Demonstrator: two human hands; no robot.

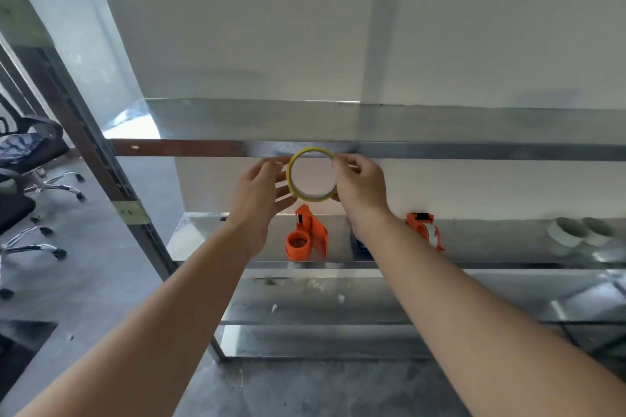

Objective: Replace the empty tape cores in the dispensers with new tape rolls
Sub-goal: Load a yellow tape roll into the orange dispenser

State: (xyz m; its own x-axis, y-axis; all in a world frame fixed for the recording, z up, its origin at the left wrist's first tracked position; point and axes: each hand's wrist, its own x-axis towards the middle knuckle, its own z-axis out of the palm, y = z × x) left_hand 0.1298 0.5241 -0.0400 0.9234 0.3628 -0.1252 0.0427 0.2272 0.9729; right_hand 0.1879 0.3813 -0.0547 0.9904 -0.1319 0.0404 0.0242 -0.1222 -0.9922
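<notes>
The left hand [261,195] and right hand [363,187] each pinched one side of the yellow tape roll [290,179], likely readying it for the orange dispenser [306,240].

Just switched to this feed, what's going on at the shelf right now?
A person holds a yellow tape roll up in front of the metal shelf, gripped by the left hand and the right hand. Below it an orange tape dispenser stands with a bare hub. A second orange dispenser sits partly behind the right forearm, and two white tape rolls lie further right.
</notes>
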